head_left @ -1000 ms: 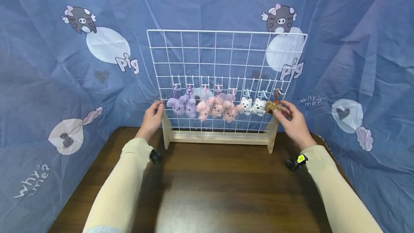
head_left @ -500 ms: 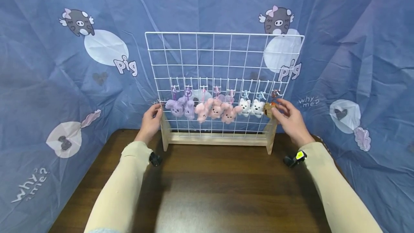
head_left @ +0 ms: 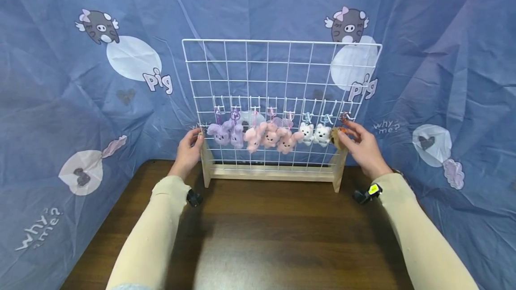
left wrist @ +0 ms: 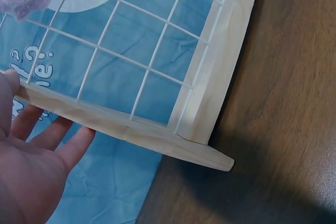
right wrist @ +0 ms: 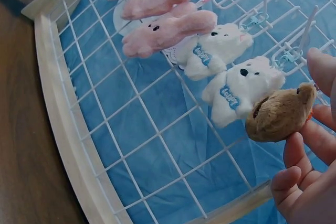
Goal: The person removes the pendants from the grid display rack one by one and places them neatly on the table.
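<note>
A white wire grid [head_left: 278, 61] in a wooden stand [head_left: 272, 175] bears a row of plush keychains on hooks. My left hand [head_left: 187, 153] grips the stand's left upright, thumb in front and fingers behind it, as the left wrist view shows. At the row's right end, my right hand [head_left: 366, 149] pinches a brown plush keychain [right wrist: 278, 114], its clip up at the hook. Beside it hang two white bear keychains [right wrist: 244, 87]. Further left come pink plush keychains [head_left: 270, 135], then two purple ones [head_left: 221, 134].
The stand rests at the back of a dark brown wooden table [head_left: 274, 236]. Behind and to both sides hangs a blue cloth [head_left: 262, 3] printed with pigs and hearts. Black wrist cameras sit at both sleeves.
The brown plush keychain has been turned sideways between my right fingers; its front faces the camera less now. My left hand keeps its place on the upright.
</note>
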A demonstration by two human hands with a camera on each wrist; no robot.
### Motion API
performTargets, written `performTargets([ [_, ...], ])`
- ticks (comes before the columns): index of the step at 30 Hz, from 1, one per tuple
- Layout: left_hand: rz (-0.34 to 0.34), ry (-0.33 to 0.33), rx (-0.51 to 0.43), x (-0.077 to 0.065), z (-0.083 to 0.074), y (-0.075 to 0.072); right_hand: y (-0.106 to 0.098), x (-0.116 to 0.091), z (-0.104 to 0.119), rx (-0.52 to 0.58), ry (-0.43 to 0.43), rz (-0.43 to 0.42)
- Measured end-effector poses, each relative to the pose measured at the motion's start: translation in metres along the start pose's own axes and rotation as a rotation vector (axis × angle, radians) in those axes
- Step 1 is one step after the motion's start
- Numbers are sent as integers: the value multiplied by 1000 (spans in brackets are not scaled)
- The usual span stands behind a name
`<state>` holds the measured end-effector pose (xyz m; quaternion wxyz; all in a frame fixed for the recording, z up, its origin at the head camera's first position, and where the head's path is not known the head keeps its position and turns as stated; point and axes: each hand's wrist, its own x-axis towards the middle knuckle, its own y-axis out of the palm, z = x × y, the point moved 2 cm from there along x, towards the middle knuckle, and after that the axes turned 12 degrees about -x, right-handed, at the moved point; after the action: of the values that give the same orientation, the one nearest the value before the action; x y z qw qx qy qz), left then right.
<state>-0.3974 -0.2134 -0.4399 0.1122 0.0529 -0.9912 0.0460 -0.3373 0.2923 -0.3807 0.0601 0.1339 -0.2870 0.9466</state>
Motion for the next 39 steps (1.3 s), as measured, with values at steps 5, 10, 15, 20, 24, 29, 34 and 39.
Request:
performTargets([
  [5, 0, -17, 4, -1, 2, -1, 2, 1, 2, -1, -24, -26],
  [10, 3, -19, 15, -2, 2, 0, 3, 0, 3, -3, -29, -11],
  [15, 1, -33, 7, -1, 2, 1, 2, -1, 3, -5, -25, -1],
  [20, 0, -49, -9, -1, 2, 1, 2, -2, 2, 16, -36, 4],
  [24, -3, -50, -11, -1, 1, 1, 1, -3, 2, 35, -48, -9],
  [29, -3, -51, -3, -1, 1, 0, -1, -6, 2, 30, -43, -6],
  [34, -4, -55, 0, 0, 3, 0, -2, -8, 2, 21, -36, 6],
  [39, -1, -61, -3, 1, 3, 0, -4, -12, 4, 2, -33, 27],
])
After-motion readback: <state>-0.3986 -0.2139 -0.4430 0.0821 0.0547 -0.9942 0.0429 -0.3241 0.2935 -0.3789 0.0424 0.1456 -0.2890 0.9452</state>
